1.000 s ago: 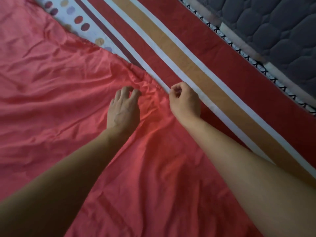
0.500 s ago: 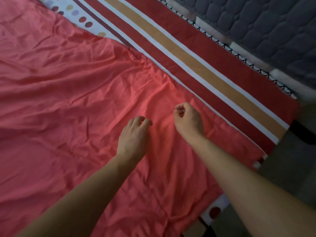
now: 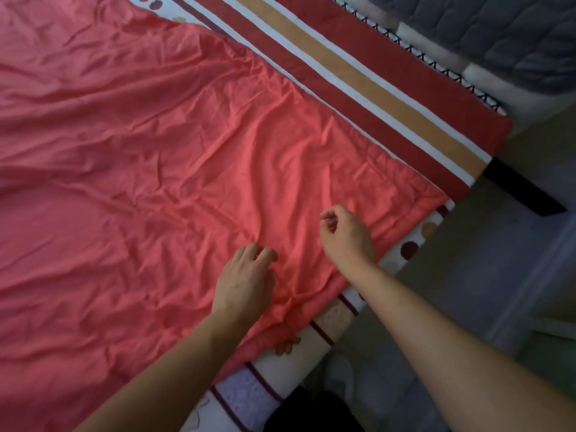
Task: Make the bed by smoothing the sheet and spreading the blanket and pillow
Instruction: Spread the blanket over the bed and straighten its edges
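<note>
Head view: my left hand rests curled on the red blanket, grip unclear; my right hand, just beside, is curled, holding nothing.

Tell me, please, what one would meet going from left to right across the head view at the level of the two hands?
coral-red blanket → left hand → right hand → polka-dot sheet at the bed's edge → floor

The blanket lies on the sheet, covering its left.
</note>
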Motion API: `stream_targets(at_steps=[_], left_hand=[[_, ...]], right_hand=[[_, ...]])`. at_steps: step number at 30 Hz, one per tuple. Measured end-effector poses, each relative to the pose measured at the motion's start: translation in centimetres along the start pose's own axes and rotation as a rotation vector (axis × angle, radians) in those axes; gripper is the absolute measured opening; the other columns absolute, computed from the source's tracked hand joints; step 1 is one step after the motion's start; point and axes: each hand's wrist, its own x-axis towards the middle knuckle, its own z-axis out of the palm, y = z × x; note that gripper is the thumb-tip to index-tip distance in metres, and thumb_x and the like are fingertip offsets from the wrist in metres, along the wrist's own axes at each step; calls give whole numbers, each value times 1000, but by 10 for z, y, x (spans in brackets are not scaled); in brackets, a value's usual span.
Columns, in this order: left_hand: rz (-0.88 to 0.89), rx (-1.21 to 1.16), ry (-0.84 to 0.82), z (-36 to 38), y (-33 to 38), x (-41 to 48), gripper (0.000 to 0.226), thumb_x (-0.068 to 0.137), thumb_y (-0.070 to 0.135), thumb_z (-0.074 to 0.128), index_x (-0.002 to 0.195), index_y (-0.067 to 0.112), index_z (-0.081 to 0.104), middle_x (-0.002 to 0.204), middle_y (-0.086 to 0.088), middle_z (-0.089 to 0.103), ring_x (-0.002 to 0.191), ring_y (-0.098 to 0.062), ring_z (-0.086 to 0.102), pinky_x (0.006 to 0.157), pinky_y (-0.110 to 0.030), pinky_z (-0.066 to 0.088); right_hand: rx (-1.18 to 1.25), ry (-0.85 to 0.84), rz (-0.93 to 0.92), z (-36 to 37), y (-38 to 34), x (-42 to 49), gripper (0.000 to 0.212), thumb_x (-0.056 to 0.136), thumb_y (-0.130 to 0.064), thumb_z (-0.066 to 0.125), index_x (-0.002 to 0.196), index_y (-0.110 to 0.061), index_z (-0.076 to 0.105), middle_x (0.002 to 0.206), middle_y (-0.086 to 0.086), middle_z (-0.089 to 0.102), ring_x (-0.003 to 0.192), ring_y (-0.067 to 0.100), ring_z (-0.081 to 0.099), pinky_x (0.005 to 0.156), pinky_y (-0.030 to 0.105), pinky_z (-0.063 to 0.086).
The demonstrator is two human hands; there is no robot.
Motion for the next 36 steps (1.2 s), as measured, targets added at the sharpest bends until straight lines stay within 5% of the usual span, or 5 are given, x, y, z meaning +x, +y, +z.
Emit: stream_targets(at_steps=[13,20,26,32,36], left_hand=[[55,12,-129,-9,-13,-85,25,88,44,50,98,24,60,95,5,55,88,-22,54,69,-41,48],[149,101,-218,20,-13,-114,27,76,48,54,81,22,53,74,5,56,69,-25,60,53,-34,39],[37,280,-315,26,-17,-114,63,66,49,81,111,17,51,106,-5,57,96,-30,59,74,-43,51],[-4,253,-276,30,-21,-99,42,88,26,62,128,15,52,114,-4,59,109,-29,58,84,-41,51],[1,221,-306,23,-19,-94,24,94,31,54,116,21,55,114,3,60,113,-25,55,85,-38,48]], right_hand=[[-43,-12,185,22,-12,-79,11,93,-22,61,103,-23,64,99,-8,66,94,14,63,77,30,49],[-45,111,382,12,18,-104,11,91,-25,64,95,-18,56,99,5,67,96,26,63,82,36,51],[217,31,660,27,40,-112,50,89,-41,69,116,-1,58,110,14,69,99,31,68,78,29,49],[369,55,708,36,40,-103,39,86,-46,66,101,-9,69,98,14,73,92,33,70,88,47,58],[380,109,687,39,41,-100,35,87,-37,61,106,-8,63,106,15,70,99,35,67,92,49,55]])
